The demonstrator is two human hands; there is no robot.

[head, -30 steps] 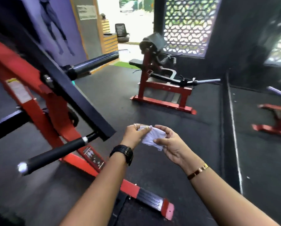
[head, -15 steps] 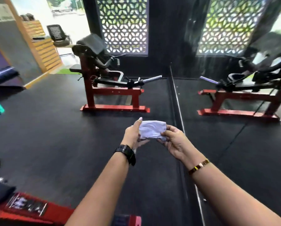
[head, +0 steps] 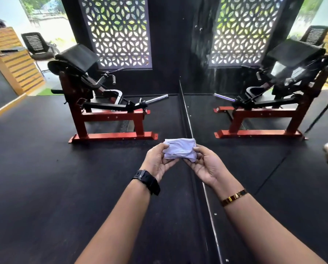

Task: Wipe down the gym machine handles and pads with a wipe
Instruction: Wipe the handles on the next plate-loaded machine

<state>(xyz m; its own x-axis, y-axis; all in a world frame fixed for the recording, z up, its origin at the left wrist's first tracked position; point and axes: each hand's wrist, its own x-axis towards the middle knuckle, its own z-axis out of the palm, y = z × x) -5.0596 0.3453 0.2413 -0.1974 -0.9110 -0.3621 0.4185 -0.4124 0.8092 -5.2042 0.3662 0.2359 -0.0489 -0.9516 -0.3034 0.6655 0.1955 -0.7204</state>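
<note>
two grips pinch wipe (head: 179,150), left grip (head: 157,161) and right grip (head: 207,164) at opposite ends; long axis crosswise.

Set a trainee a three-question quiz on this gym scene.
1. Multiple choice: the white wipe is held by A) one hand, B) both hands, C) neither.
2. True or false: the white wipe is touching the black pad.
3. Fill in: the black watch sits on the ___ wrist.

Key:
1. B. The left hand and the right hand both pinch it.
2. False. The black pad stands well beyond it, across the floor.
3. left
</note>
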